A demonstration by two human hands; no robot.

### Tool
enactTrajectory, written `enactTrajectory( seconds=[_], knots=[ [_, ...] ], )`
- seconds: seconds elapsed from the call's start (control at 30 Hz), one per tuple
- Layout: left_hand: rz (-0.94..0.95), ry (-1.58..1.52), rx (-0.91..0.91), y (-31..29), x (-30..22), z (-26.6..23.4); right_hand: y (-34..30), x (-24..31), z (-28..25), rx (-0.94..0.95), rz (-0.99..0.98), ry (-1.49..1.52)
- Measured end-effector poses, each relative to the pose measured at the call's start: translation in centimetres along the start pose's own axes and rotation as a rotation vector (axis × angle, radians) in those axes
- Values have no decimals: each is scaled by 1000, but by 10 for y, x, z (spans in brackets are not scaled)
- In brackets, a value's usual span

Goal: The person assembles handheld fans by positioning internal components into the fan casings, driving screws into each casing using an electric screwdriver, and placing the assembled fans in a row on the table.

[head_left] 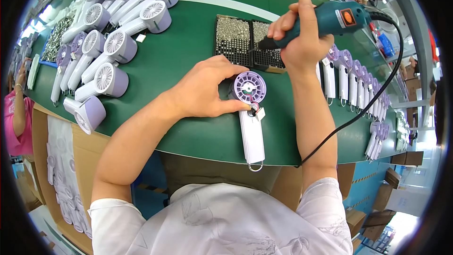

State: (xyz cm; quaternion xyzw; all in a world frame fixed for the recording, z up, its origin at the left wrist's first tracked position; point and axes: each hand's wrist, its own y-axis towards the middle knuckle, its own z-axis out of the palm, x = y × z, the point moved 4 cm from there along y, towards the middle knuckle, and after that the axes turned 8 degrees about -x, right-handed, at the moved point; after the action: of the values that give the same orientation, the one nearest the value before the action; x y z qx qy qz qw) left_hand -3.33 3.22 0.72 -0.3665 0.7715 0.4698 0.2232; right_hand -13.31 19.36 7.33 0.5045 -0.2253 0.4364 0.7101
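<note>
My left hand (203, 87) is closed around the round purple head of a handheld fan (253, 137), thumb and fingers on its sides. The fan lies on the green table, its white handle toward me and a wire loop at the end. Red and black wires and a small white connector show at the neck. Raised at the right, my right hand (304, 47) grips a teal electric screwdriver (330, 18). Its dark nose points left, above two black screw trays (241, 58) filled with small metal screws. Whether the bit touches a screw is unclear.
Several white-and-purple fans (111, 80) with grilles crowd the left, beside a blue tray of metal parts (57, 42). A row of open fan bodies (343, 82) lines the right. The screwdriver's black cable (373, 101) arcs past my right arm. Other people work around the table.
</note>
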Motion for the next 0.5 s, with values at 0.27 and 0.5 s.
enactTrajectory(
  seconds=[0.27, 0.5],
  knots=[
    [-26, -5, 4, 1, 0, 1, -1, -12, 0, -20, 26, -33],
    [-19, -15, -7, 1, 0, 1, -3, -14, 0, -29, 43, -44]
  ],
)
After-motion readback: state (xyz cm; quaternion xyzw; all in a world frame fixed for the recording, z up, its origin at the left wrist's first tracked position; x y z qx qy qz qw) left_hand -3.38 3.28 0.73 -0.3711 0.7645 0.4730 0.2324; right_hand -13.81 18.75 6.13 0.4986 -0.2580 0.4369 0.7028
